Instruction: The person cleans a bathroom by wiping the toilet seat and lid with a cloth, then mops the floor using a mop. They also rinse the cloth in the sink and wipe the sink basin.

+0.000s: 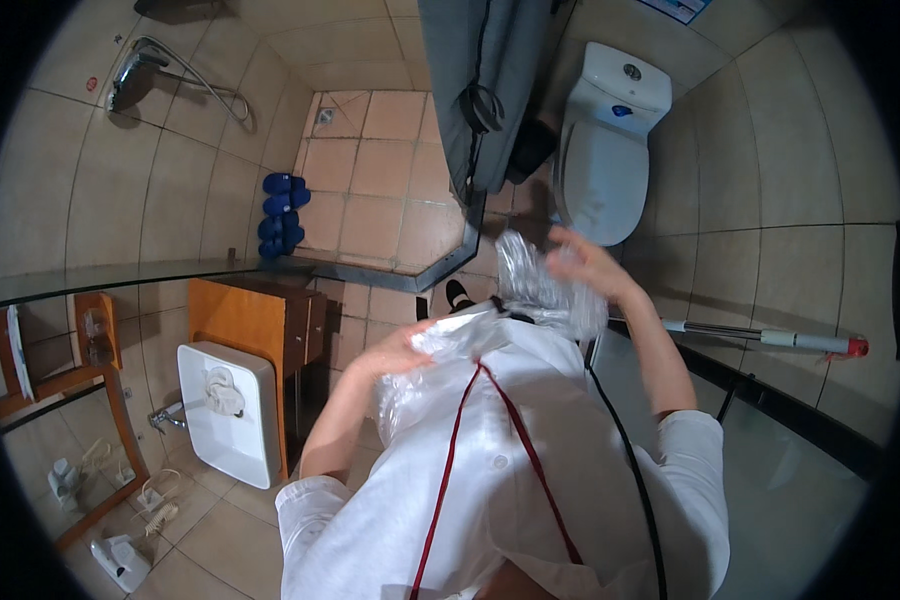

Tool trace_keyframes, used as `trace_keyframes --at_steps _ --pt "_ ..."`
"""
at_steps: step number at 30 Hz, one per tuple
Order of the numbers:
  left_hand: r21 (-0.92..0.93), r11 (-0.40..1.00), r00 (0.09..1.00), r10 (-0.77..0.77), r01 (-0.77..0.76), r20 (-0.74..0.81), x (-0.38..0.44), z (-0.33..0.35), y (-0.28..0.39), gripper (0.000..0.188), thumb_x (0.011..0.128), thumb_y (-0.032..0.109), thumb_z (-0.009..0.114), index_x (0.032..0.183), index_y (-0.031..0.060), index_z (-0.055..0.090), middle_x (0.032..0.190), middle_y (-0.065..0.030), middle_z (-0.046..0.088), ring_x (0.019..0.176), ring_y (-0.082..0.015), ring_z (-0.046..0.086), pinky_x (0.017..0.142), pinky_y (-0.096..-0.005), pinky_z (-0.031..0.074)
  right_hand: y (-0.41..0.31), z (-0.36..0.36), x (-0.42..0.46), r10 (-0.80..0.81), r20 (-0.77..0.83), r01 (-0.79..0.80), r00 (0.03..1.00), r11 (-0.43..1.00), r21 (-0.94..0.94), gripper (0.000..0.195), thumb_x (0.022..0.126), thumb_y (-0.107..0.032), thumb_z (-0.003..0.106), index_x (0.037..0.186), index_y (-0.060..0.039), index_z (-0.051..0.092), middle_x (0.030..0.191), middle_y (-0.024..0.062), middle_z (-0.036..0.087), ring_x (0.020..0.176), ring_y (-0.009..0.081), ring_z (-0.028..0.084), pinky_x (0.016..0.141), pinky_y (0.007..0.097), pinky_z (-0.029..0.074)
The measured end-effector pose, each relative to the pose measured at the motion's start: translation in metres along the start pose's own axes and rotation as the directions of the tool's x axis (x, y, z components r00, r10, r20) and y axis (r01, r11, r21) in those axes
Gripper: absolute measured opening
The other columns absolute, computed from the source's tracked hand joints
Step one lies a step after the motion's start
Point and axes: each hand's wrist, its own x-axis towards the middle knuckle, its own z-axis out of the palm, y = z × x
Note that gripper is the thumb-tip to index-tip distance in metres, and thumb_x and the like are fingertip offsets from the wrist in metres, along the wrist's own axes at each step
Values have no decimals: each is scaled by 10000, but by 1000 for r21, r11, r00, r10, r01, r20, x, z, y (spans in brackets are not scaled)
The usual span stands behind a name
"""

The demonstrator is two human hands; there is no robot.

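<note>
Clear, crinkled plastic wrapping (521,274) lies across the front of my body at waist height, above the tiled floor. On its left part rests my left hand (401,351), partly covered by the plastic; whether its fingers close on it is hard to tell. My right hand (581,262) is raised at the wrapping's right side, blurred, with its fingers spread and overlapping the plastic. Whether it grips any of the film cannot be seen. A mop or pole handle (787,337) with a red end extends to the right from behind my right forearm.
Ahead to the right stands a white toilet (607,180), beside a grey shower curtain (484,82). A raised shower kerb (420,281) crosses the floor ahead. Blue slippers (279,215) line the shower wall. At left, a white basin (229,412) holding a cloth adjoins a wooden cabinet (247,315).
</note>
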Motion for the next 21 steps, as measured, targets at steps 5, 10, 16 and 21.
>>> trace_keyframes --at_steps 5,10,16,21 --pt "757 384 828 -428 529 -362 -1 -30 -47 365 720 100 636 1083 124 654 1027 -124 656 952 -288 628 859 -353 477 18 -19 -39 411 265 -356 872 905 -231 325 777 -167 607 1084 -67 632 953 97 658 826 167 603 757 285 458" --pt "874 335 916 -315 352 -248 5 16 -53 366 747 174 569 1106 160 637 1048 -147 635 999 -317 593 871 -377 471 73 -37 -75 435 -155 -436 887 900 29 224 792 -82 555 988 -31 650 804 30 637 688 89 547 651 238 441" --pt "802 490 909 -390 341 -148 6 65 -23 434 706 215 625 1129 115 623 1142 -178 583 1017 -330 578 888 -383 460 107 -37 -97 389 -262 -327 883 911 250 208 811 -55 522 977 -16 641 782 -8 602 694 50 518 624 200 411" --pt "671 729 991 -87 136 -106 27 61 -86 388 670 134 668 1046 48 632 1050 -174 604 975 -339 567 872 -356 447 127 -34 -100 354 -322 -232 878 903 361 210 814 -57 513 978 -6 634 801 -10 605 703 51 521 632 198 411"
